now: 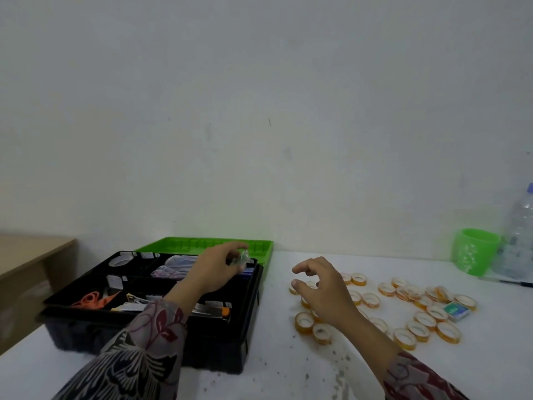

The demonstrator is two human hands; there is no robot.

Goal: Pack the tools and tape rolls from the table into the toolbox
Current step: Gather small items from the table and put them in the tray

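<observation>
A person's left hand (215, 269) pinches a clear roll (240, 257) between thumb and fingertips above the far right compartment of the open black toolbox (225, 347), set toward the table's (288, 376) left edge. The right hand (323, 290) hovers, fingers loosely curved and holding nothing, over amber rolls (418, 321) scattered toward the right edge. Orange scissors (92, 300) lie in the near left compartment; a green cup (474, 251) and bottle (519, 241) stand at the far right corner

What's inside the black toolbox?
The toolbox holds orange scissors, a white tape roll, clear packets and a metal stapler. The left hand, holding a small clear thing, and its sleeve cover part of the middle, so anything beneath them is hidden.
</observation>
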